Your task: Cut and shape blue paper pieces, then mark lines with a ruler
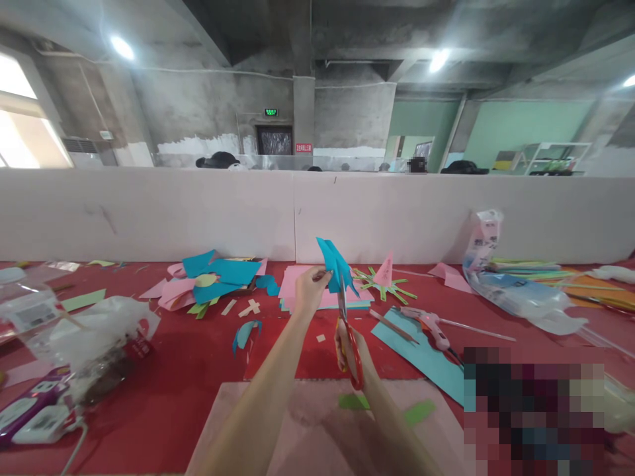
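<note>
My left hand (312,287) pinches a folded piece of blue paper (333,263) and holds it up above the table. In my right hand (351,347) is a pair of scissors (353,357) with red and yellow handles. The blades point upward and reach the lower right edge of the blue paper; whether they are cutting into it I cannot tell. Behind and below my hands lies a stack of pink and blue paper sheets (292,285). A pink paper cone (384,272) stands on a ring of green strips (394,289) just to the right.
Blue and pink paper scraps (225,274) lie left of centre. A pink glue gun (434,328) and a pencil (394,326) rest on light blue paper (436,370). Plastic bags (99,337) and a purple power strip (34,403) sit left. A white partition (149,215) borders the red table.
</note>
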{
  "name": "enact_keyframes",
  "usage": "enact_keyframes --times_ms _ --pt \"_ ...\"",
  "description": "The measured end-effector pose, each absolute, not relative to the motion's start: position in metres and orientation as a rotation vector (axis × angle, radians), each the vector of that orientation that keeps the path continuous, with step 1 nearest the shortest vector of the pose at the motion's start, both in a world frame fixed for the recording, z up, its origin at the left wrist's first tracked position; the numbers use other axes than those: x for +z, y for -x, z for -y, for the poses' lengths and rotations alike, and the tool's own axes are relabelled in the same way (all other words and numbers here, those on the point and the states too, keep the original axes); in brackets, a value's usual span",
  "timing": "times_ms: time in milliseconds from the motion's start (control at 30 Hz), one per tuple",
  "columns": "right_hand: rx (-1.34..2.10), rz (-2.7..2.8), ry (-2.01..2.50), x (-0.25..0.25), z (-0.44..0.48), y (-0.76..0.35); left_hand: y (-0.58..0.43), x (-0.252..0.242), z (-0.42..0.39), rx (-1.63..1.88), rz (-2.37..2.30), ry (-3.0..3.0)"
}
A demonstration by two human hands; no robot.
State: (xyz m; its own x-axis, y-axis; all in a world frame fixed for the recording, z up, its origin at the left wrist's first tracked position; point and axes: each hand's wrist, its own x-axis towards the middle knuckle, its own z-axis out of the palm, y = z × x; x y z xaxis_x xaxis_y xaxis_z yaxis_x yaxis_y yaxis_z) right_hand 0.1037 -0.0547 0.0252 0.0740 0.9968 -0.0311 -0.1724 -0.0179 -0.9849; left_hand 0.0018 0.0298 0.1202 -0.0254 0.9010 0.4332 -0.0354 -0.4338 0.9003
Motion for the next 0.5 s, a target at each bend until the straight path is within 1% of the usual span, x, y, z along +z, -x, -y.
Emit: enact_keyframes --times_ms 500 --pt "1.173 1.06 1.145 0.0266 0.0566 -0.1034 0.0005 0.1206 -0.0318 1.549 -0.942 -1.485"
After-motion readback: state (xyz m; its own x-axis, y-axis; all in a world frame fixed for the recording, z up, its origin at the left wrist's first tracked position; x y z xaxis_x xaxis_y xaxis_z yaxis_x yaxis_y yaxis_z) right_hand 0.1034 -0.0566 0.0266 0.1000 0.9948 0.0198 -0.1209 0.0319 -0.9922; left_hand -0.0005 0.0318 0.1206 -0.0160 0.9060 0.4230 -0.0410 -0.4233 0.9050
